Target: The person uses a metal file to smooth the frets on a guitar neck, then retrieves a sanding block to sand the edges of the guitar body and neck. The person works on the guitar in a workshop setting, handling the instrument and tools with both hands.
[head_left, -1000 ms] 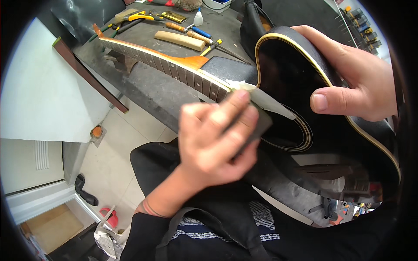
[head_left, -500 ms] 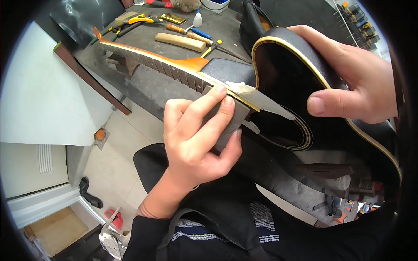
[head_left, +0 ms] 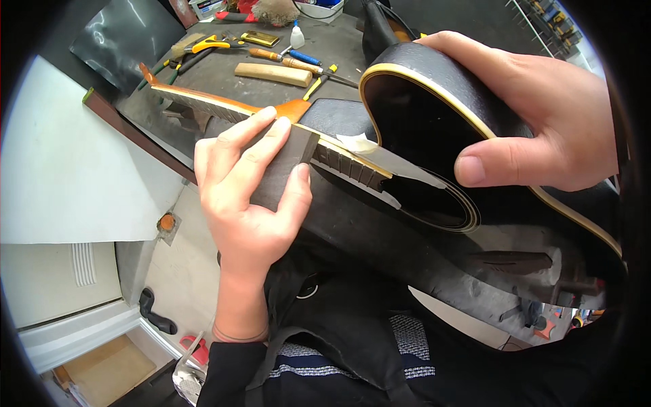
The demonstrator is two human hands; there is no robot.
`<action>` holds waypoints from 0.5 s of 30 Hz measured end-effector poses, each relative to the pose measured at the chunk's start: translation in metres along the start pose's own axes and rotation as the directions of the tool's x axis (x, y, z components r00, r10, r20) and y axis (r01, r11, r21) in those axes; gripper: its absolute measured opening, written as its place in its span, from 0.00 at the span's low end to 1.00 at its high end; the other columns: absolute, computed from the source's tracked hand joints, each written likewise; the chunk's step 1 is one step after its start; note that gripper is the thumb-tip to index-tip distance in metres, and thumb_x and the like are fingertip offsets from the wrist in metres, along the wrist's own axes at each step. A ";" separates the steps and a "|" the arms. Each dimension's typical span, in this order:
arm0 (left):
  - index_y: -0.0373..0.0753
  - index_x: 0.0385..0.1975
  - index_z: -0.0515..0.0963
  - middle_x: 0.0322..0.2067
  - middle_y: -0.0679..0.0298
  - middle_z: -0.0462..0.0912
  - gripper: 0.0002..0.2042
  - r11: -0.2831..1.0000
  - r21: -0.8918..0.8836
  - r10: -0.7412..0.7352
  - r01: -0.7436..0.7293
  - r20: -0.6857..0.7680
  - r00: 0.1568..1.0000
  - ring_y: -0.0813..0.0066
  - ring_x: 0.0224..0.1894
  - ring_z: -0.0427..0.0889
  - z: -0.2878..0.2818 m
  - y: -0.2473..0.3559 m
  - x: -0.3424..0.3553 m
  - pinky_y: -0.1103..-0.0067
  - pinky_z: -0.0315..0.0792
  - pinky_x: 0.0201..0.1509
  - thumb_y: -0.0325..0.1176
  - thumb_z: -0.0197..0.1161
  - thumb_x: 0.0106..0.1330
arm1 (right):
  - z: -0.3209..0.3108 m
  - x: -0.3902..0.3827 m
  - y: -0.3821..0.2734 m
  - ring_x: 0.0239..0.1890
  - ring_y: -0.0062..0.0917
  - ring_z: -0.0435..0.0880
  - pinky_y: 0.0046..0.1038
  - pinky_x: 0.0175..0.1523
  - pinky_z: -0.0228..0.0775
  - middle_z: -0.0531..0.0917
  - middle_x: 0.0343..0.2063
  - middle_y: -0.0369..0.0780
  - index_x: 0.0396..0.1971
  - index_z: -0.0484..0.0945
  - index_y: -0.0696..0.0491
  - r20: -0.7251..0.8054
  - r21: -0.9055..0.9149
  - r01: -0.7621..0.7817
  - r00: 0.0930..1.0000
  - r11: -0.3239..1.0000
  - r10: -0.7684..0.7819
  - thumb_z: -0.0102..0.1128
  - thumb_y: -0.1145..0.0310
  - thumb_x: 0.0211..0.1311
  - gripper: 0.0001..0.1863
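My left hand [head_left: 247, 190] holds a flat dark grey block [head_left: 288, 166] against the fretboard [head_left: 347, 169] of a black guitar, fingertips on the block's upper edge, thumb on its near end. My right hand [head_left: 536, 119] grips the upper edge of the guitar's body [head_left: 427, 132], thumb on the glossy black top, fingers over the cream-bound side. The neck, orange-brown at the back [head_left: 291, 107], runs off toward the upper left. Pale tape [head_left: 356, 142] lies along the fretboard's end beside the soundhole [head_left: 444, 203].
A grey workbench [head_left: 224, 136] holds a pale wooden block [head_left: 272, 73], files [head_left: 285, 61], yellow-handled tools [head_left: 207, 44] and a small white bottle [head_left: 296, 35]. A brown board [head_left: 132, 129] leans over a white panel [head_left: 74, 169] at left. Tools [head_left: 549, 24] stand on a rack upper right.
My left hand and the block have slid up and left along the fretboard, uncovering frets near the soundhole. My right hand keeps its grip; the guitar's upper bout appears a little farther left.
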State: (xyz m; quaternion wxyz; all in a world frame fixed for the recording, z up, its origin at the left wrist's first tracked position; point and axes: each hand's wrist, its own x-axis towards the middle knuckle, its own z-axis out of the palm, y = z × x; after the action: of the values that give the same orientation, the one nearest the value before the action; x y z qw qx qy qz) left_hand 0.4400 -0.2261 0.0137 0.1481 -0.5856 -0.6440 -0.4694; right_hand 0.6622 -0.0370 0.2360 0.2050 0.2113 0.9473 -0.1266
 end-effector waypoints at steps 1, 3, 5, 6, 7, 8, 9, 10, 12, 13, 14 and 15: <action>0.38 0.56 0.90 0.58 0.53 0.89 0.26 0.999 0.028 0.034 -0.035 0.015 0.999 0.56 0.53 0.83 0.000 0.011 0.001 0.65 0.76 0.63 0.29 0.75 0.52 | -0.001 -0.001 -0.003 0.62 0.49 0.87 0.42 0.64 0.80 0.83 0.59 0.59 0.81 0.56 0.59 0.003 0.007 -0.017 1.000 1.000 0.017 0.68 0.32 0.67 0.58; 0.38 0.55 0.90 0.58 0.54 0.90 0.26 0.982 -0.152 0.126 -0.112 0.087 0.988 0.56 0.53 0.83 0.006 0.039 0.002 0.66 0.76 0.62 0.29 0.75 0.52 | -0.002 -0.008 -0.008 0.61 0.49 0.87 0.42 0.64 0.80 0.84 0.58 0.59 0.81 0.56 0.59 0.011 0.019 -0.068 0.998 0.998 0.067 0.69 0.32 0.67 0.58; 0.38 0.54 0.91 0.57 0.53 0.90 0.25 0.979 -0.158 0.150 -0.131 0.117 0.982 0.55 0.52 0.83 0.001 0.035 0.007 0.66 0.75 0.61 0.30 0.75 0.52 | -0.001 -0.005 -0.006 0.61 0.49 0.87 0.42 0.63 0.80 0.84 0.57 0.58 0.81 0.57 0.59 0.004 0.015 -0.042 0.999 0.999 0.042 0.69 0.32 0.67 0.58; 0.38 0.54 0.91 0.56 0.53 0.90 0.24 0.994 -0.064 0.096 -0.090 0.090 0.991 0.55 0.52 0.83 -0.003 0.023 0.009 0.65 0.75 0.61 0.30 0.74 0.53 | 0.000 -0.004 -0.004 0.60 0.49 0.87 0.42 0.63 0.80 0.84 0.57 0.58 0.81 0.57 0.59 -0.010 0.003 -0.021 1.000 1.000 0.021 0.69 0.31 0.67 0.58; 0.38 0.54 0.90 0.56 0.53 0.90 0.24 0.998 -0.022 0.064 -0.062 0.086 0.994 0.55 0.52 0.83 -0.007 0.015 0.010 0.65 0.75 0.62 0.30 0.74 0.53 | 0.002 -0.003 -0.003 0.60 0.49 0.87 0.41 0.63 0.80 0.84 0.57 0.58 0.81 0.57 0.59 -0.023 -0.007 -0.001 1.000 1.000 0.001 0.69 0.31 0.67 0.58; 0.38 0.55 0.90 0.57 0.53 0.89 0.24 0.999 0.021 0.031 -0.033 0.081 0.996 0.55 0.52 0.83 -0.010 0.013 0.013 0.65 0.75 0.62 0.30 0.74 0.53 | 0.004 -0.002 0.000 0.60 0.49 0.87 0.41 0.63 0.80 0.85 0.56 0.58 0.80 0.57 0.59 -0.040 -0.025 0.021 0.999 0.999 -0.022 0.69 0.31 0.67 0.58; 0.38 0.53 0.90 0.55 0.56 0.89 0.25 0.994 -0.043 0.106 -0.102 0.098 0.989 0.55 0.49 0.82 -0.006 0.025 0.012 0.64 0.76 0.56 0.27 0.76 0.49 | 0.005 -0.001 -0.001 0.60 0.49 0.87 0.41 0.63 0.80 0.85 0.56 0.57 0.80 0.58 0.59 -0.038 -0.023 0.017 0.999 1.000 -0.018 0.68 0.31 0.67 0.58; 0.37 0.52 0.90 0.54 0.57 0.90 0.24 0.982 -0.147 0.141 -0.122 0.125 0.982 0.55 0.49 0.82 -0.001 0.044 0.012 0.64 0.76 0.56 0.27 0.76 0.50 | 0.004 -0.004 -0.003 0.60 0.49 0.87 0.41 0.62 0.80 0.85 0.56 0.57 0.80 0.58 0.59 -0.036 -0.021 -0.005 0.999 1.000 0.004 0.68 0.31 0.67 0.58; 0.37 0.51 0.90 0.54 0.57 0.90 0.24 0.967 -0.222 0.159 -0.121 0.162 0.974 0.55 0.48 0.81 -0.001 0.048 0.015 0.64 0.77 0.55 0.27 0.76 0.48 | 0.002 -0.009 -0.014 0.60 0.49 0.87 0.42 0.62 0.80 0.85 0.56 0.57 0.80 0.58 0.59 -0.012 -0.003 -0.074 0.997 0.997 0.074 0.68 0.30 0.67 0.57; 0.37 0.51 0.90 0.54 0.57 0.90 0.25 0.990 -0.088 0.123 -0.112 0.128 0.984 0.54 0.46 0.81 -0.008 0.033 0.016 0.64 0.77 0.54 0.27 0.76 0.48 | 0.000 -0.001 -0.014 0.60 0.49 0.87 0.42 0.62 0.80 0.85 0.56 0.57 0.80 0.59 0.59 -0.007 -0.016 -0.043 0.999 0.999 0.042 0.68 0.30 0.68 0.57; 0.37 0.51 0.90 0.55 0.57 0.90 0.25 0.993 0.009 0.118 -0.119 0.092 0.989 0.54 0.45 0.81 -0.011 0.013 0.017 0.64 0.77 0.53 0.27 0.76 0.47 | 0.002 -0.003 -0.011 0.59 0.49 0.87 0.42 0.62 0.80 0.85 0.56 0.57 0.79 0.59 0.59 -0.029 -0.049 -0.024 0.999 0.999 0.022 0.67 0.30 0.68 0.57; 0.37 0.50 0.90 0.55 0.57 0.90 0.25 0.995 0.007 0.095 -0.095 0.054 0.994 0.53 0.44 0.81 -0.009 0.003 0.015 0.65 0.77 0.53 0.27 0.76 0.46 | 0.002 -0.005 -0.012 0.59 0.49 0.87 0.42 0.62 0.80 0.85 0.56 0.57 0.79 0.59 0.59 -0.030 -0.044 -0.026 0.999 0.999 0.024 0.67 0.30 0.68 0.56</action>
State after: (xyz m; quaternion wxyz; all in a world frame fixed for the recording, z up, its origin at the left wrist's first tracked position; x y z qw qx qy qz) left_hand 0.4355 -0.2237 0.0307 0.1558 -0.6272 -0.6213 -0.4431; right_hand 0.6615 -0.0499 0.2385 0.1972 0.2203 0.9500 -0.0999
